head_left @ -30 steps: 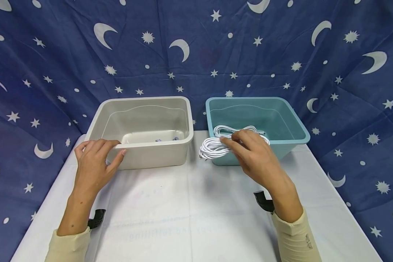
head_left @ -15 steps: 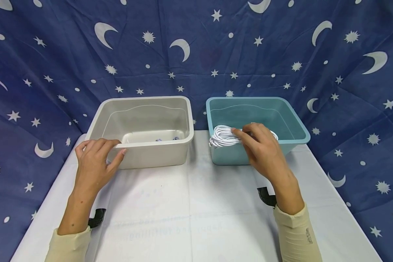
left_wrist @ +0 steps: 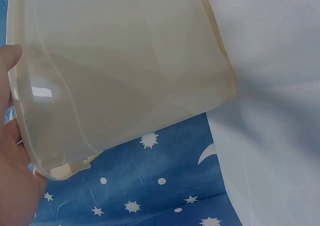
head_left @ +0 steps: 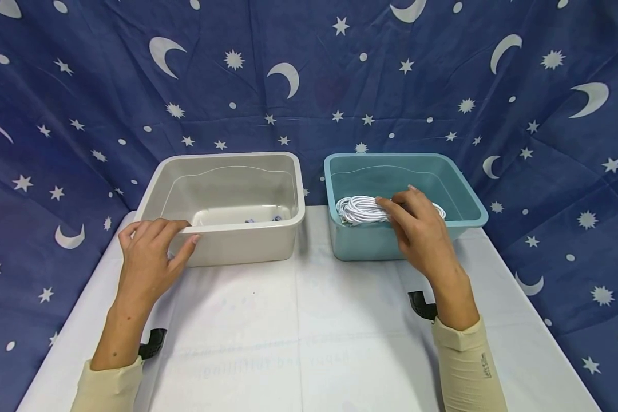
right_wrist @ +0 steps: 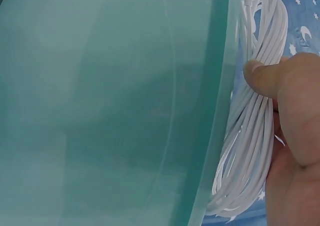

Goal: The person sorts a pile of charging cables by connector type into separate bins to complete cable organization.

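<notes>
My right hand (head_left: 422, 229) pinches a coiled white cable (head_left: 361, 210) at the near rim of the teal bin (head_left: 365, 245). Thumb and fingers close round the middle of the bundle (right_wrist: 250, 141) in the right wrist view. On the left, my left hand (head_left: 151, 252) grips the near rim of the beige bin (head_left: 247, 246), fingers over the edge and thumb on the outer wall. In the left wrist view that bin's outer wall (left_wrist: 130, 71) fills most of the picture. Small purplish items (head_left: 276, 218) lie inside the beige bin, too small to tell their kind.
Both bins stand side by side on a white-covered table (head_left: 268, 320), a narrow gap between them. A dark blue cloth (head_left: 319, 86) with moons and stars hangs close behind and to the sides. Black wrist mounts (head_left: 421, 305) stick out at both sleeves.
My right hand has carried the white cable rightward and slightly back, from the teal bin's front left corner to over its near rim. The left hand has stayed on the beige bin.
</notes>
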Demonstrator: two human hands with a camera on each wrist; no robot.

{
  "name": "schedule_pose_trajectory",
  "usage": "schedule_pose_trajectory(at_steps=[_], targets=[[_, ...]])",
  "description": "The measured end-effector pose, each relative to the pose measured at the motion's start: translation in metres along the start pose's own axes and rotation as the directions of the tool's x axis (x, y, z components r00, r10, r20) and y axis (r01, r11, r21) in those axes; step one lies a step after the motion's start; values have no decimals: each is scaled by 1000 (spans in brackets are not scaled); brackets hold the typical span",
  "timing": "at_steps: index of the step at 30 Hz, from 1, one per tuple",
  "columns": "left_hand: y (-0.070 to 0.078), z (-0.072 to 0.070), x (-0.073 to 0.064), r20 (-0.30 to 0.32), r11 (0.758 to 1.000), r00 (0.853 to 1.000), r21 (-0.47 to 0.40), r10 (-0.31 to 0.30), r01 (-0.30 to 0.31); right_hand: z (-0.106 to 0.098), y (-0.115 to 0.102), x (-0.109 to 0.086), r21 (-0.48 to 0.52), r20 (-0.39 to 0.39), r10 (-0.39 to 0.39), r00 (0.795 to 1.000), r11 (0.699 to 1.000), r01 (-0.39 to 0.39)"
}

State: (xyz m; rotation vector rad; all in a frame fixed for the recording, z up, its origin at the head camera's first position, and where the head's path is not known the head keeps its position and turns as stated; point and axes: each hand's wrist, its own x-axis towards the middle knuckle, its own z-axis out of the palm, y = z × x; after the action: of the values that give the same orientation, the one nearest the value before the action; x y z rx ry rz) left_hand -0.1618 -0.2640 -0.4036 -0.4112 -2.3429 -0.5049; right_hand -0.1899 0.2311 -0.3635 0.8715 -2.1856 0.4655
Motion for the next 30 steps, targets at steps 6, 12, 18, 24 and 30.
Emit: schedule_pose_trajectory(at_steps=[6, 12, 18, 24, 30], targets=[[0, 0, 0, 3, 1000, 1000, 0, -4, 4, 1, 4, -2, -62, 13, 33, 999, 998, -32], [0, 0, 0, 3, 1000, 1000, 0, -4, 4, 4, 9, -5, -58, -21, 86, 996, 995, -87], [0, 0, -1, 5, 1000, 1000, 6, -6, 6, 1, 11, -6, -63, -4, 105, 994, 993, -105], [-1, 0, -1, 8, 1000, 1000, 8, -13, 13, -1, 10, -7, -70, 24, 122, 992, 990, -120], [0, 0, -1, 8, 1000, 1000, 6, -11, 11, -1, 9, -7, -67, 39, 128, 991, 990, -126]])
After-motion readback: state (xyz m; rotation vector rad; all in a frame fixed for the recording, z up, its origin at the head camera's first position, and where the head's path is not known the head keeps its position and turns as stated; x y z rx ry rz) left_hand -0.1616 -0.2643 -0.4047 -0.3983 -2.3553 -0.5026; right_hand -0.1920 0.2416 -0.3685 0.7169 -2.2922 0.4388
